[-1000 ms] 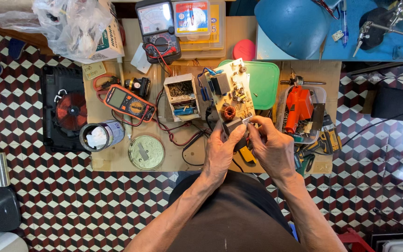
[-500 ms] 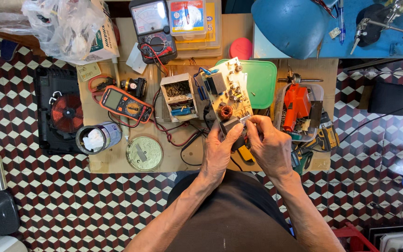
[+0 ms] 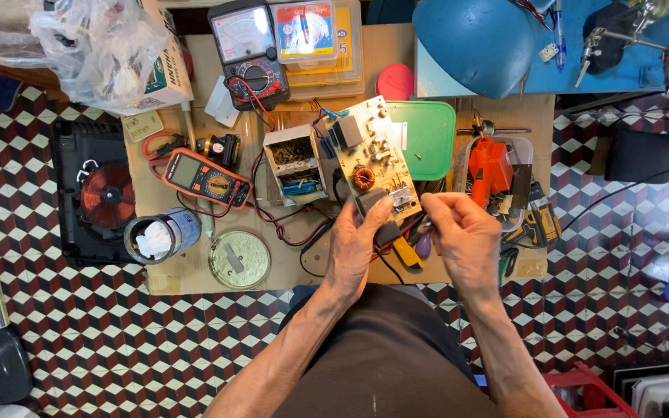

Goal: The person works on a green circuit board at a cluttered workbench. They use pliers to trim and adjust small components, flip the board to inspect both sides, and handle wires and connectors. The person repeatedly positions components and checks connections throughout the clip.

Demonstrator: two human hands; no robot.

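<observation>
Board (image 3: 367, 159), beige, tilted, copper coil, black blocks.

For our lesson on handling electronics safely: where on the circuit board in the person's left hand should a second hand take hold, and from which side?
Probably by its bare long edge on the right, coming in from the right hand. The circuit board tilts away from the left hand, which grips its near end. Its face is crowded with parts, including a copper coil, so pinching the thin rim avoids pressing on them.
</observation>
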